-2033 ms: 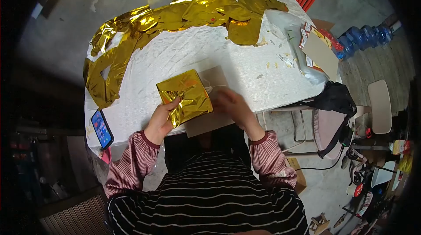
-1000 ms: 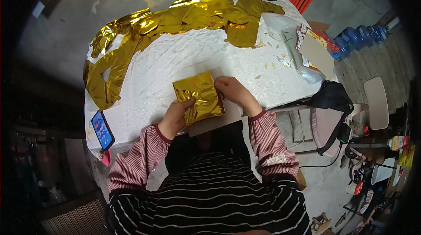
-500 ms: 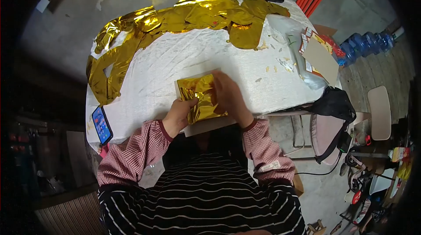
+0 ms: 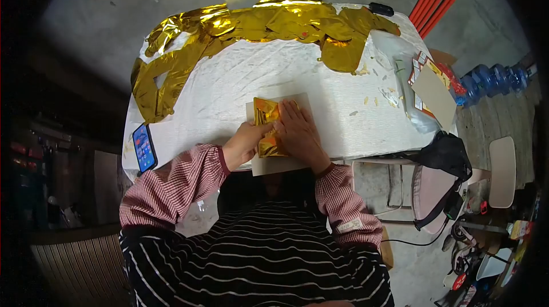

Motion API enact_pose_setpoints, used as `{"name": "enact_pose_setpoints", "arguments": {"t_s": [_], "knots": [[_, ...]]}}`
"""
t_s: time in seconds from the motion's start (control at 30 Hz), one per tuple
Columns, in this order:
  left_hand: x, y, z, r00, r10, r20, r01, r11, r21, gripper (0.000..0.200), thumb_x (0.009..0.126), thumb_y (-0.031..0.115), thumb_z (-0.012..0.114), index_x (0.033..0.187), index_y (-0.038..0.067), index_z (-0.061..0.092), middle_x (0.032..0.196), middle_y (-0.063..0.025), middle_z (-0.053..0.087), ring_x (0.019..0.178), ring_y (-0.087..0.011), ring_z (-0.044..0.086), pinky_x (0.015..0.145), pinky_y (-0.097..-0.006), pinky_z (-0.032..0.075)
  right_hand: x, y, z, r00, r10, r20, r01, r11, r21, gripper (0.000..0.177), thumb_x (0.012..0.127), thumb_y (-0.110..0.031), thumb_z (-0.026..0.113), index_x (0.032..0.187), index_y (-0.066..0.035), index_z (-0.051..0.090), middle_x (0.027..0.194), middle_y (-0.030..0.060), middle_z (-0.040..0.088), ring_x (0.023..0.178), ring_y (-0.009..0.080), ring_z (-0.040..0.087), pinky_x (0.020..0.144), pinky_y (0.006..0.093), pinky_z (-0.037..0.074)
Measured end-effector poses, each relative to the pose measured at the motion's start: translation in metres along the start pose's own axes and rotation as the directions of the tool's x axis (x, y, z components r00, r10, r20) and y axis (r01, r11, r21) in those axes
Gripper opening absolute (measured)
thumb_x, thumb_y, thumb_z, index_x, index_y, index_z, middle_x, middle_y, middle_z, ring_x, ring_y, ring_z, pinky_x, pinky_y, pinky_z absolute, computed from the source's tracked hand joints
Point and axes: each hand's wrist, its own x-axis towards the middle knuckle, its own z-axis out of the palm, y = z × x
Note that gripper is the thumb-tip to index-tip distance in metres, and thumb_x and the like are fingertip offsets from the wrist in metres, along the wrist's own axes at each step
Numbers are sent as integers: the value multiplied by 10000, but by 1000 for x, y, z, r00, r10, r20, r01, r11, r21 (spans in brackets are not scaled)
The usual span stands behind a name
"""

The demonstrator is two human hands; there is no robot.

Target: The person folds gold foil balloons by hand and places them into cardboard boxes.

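Observation:
In front of me a folded piece of gold foil (image 4: 266, 111) lies on a grey-beige cardboard sheet (image 4: 269, 166) near the table's front edge. My left hand (image 4: 245, 142) grips the foil's left side, thumb on top and the other fingers curled, partly hidden. Flat on the foil's right part rests my right hand (image 4: 298, 135), fingers stretched out, covering that side of it. Both hands touch the foil and sit close together.
More gold foil pieces (image 4: 274, 24) lie along the back and left of the white-covered table (image 4: 229, 89). A phone (image 4: 144, 148) is at the left edge. Cardboard pieces (image 4: 433, 95) and clear plastic lie at the right. A black bag (image 4: 446, 155) hangs beside a chair.
My right hand has gone from raised and curled at the foil's right edge to flat upon it. The foil now looks narrower, with more cardboard showing around it. The view has shifted slightly.

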Motion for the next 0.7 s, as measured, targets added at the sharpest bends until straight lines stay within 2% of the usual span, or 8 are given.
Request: {"name": "enact_pose_setpoints", "arguments": {"t_s": [0.13,0.33,0.4,0.47,0.5,0.57,0.6,0.7], "knots": [[4,-1,-6,986,166,29,-167,954,247,228,914,68,568,1120,-28,559,964,-107,662,844,-210,674,723,-336,575,0,3,2,1000,-11,-5,11,1000,6,520,970,-293,400,1364,47,396,1432,200,403,1368,296,330,1135,419,205],[14,-5,-15,996,-17,91,25,996,-85,214,911,117,597,1093,4,588,965,-71,662,825,-143,649,716,-262,519,1,-1,-1,1000,-7,-19,7,1000,4,510,965,-296,414,1348,41,421,1419,204,418,1358,296,344,1126,414,224],[13,-10,-32,989,138,47,-143,981,131,225,918,125,589,1115,17,586,967,-52,664,831,-155,649,729,-270,516,1,4,8,998,-27,-55,24,998,-62,510,955,-295,433,1339,41,433,1401,215,434,1340,310,366,1118,418,237],[-5,-6,-36,853,522,15,-401,636,660,331,915,148,585,1221,29,540,1074,-83,639,992,-277,616,871,-364,493,0,1,3,997,-45,-67,40,997,-72,514,950,-296,439,1337,41,434,1388,224,443,1330,326,374,1114,425,240],[-10,-3,-35,854,520,17,-399,635,661,331,915,148,585,1221,29,540,1074,-83,639,992,-277,616,871,-364,493,0,-1,1,995,-67,-80,60,994,-87,517,945,-297,446,1335,42,435,1375,233,452,1320,341,383,1111,432,243],[-14,-1,-36,395,778,488,-568,-211,796,503,876,191,637,1309,-2,469,1262,-186,537,1216,-358,480,1018,-416,390,0,-2,1,996,-74,-48,68,990,-120,515,944,-296,445,1334,40,436,1380,240,442,1322,354,374,1108,444,244],[-13,-2,-31,574,629,525,-521,-214,826,669,845,288,671,1373,-17,395,1419,-260,356,1371,-388,278,1108,-428,274,0,-2,1,997,-80,-15,77,985,-156,514,943,-296,445,1333,39,437,1385,247,431,1324,366,366,1105,456,245],[-6,-13,-26,667,482,568,-468,-321,823,783,833,393,669,1404,-31,342,1472,-267,284,1408,-387,212,1133,-428,237,0,-2,-1,997,-79,21,81,990,-119,525,941,-313,454,1339,29,434,1411,252,392,1340,378,336,1104,478,240]]}}
